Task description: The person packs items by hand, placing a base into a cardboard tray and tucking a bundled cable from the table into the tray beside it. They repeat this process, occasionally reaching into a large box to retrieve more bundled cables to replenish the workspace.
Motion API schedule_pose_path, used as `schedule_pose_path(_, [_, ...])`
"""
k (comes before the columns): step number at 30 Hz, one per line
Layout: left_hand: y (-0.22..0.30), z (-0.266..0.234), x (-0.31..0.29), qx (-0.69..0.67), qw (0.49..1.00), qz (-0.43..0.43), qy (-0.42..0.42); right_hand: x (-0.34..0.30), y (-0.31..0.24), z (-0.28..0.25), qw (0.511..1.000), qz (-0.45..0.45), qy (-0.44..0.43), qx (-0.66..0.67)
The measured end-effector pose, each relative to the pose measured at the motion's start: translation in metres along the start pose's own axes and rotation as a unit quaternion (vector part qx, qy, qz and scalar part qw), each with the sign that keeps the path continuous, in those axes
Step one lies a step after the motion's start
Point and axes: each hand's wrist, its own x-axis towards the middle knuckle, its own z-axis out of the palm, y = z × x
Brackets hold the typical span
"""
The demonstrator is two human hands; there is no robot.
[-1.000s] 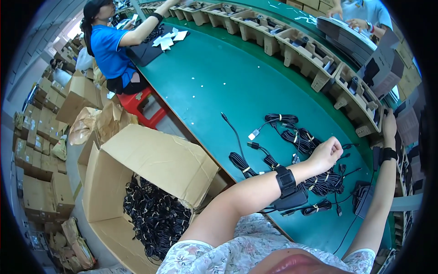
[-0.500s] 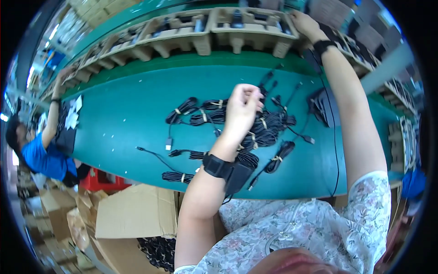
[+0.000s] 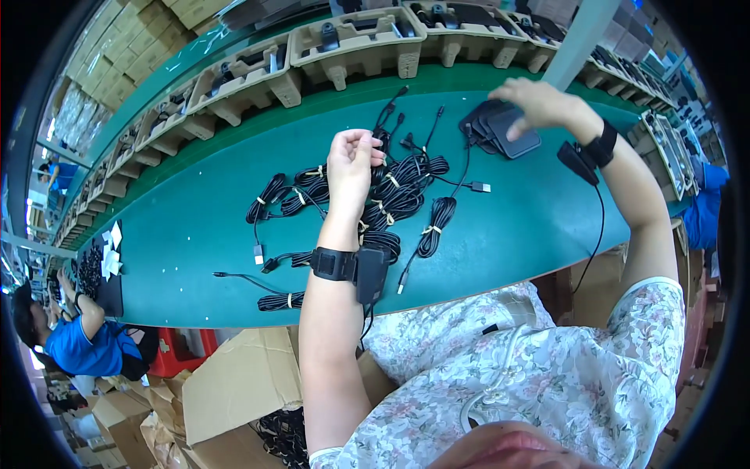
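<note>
Above the heap of bundled black cables (image 3: 398, 187) my left hand (image 3: 351, 168) is held with its fingers curled in against the thumb. Whether anything is in those fingers is hidden. Each bundle is tied with a pale band, and some plugs stick out, one a silver USB plug (image 3: 480, 187). My right hand (image 3: 539, 102) is open, fingers spread, over a small stack of flat dark square pads (image 3: 512, 141); no held thing shows in it. Both wrists wear a black strap with a box-shaped device, the left one (image 3: 371, 273) above the table's near part.
A row of moulded brown cardboard trays (image 3: 359, 51) holding black parts runs along the table's far side. The table top (image 3: 187, 234) is green. An open carton (image 3: 242, 375) with black cables stands below the near edge. Another person in blue (image 3: 90, 348) sits at the left.
My right hand has come back from a far tray, down to the dark pads, and its fingers have spread. The left hand stays curled over the cables. The view has turned to the right.
</note>
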Motion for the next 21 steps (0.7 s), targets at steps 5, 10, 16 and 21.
schedule_pose_path(5, [0.0,0.003,0.0,0.006,1.0,0.004,0.001,-0.029,-0.001,0.038,0.998,0.003,0.052,-0.017])
schedule_pose_path(10, [-0.003,0.006,-0.001,0.001,1.0,0.019,0.0,-0.028,0.006,0.029,0.995,0.003,0.103,-0.001])
schedule_pose_path(16, [-0.001,0.0,-0.001,0.018,1.0,0.023,-0.002,0.022,0.005,-0.022,0.998,-0.009,0.041,0.051])
schedule_pose_path(21, [-0.002,-0.005,-0.004,0.027,0.999,0.02,0.009,0.115,0.001,-0.062,0.882,-0.004,0.26,0.393])
